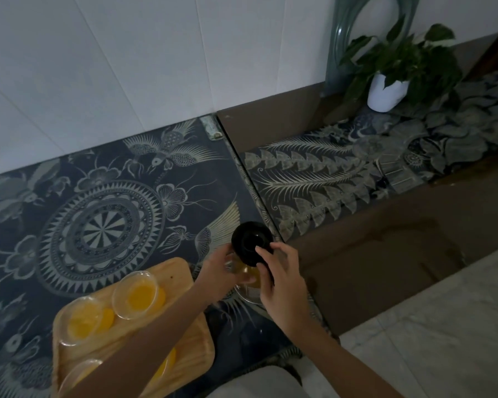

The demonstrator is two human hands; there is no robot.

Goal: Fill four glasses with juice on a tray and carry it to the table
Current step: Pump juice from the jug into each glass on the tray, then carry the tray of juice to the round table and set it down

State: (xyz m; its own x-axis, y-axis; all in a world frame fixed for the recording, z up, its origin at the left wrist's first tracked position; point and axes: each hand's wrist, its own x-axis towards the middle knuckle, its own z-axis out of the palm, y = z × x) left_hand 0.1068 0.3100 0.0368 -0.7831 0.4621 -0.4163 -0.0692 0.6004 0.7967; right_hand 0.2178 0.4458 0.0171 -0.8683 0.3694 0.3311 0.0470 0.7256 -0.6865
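Juice glasses (135,294) sit filled on the wooden tray (196,351) at my lower left, at least three showing. I judge pouring done: my left hand (222,271) grips the glass jug (249,278) beside the tray while my right hand (279,275) pinches its black lid (252,242). Next I'd seat the lid, then lift the tray level

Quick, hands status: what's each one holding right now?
Left hand: grips the clear glass juice jug.
Right hand: fingers grip the round black jug lid.
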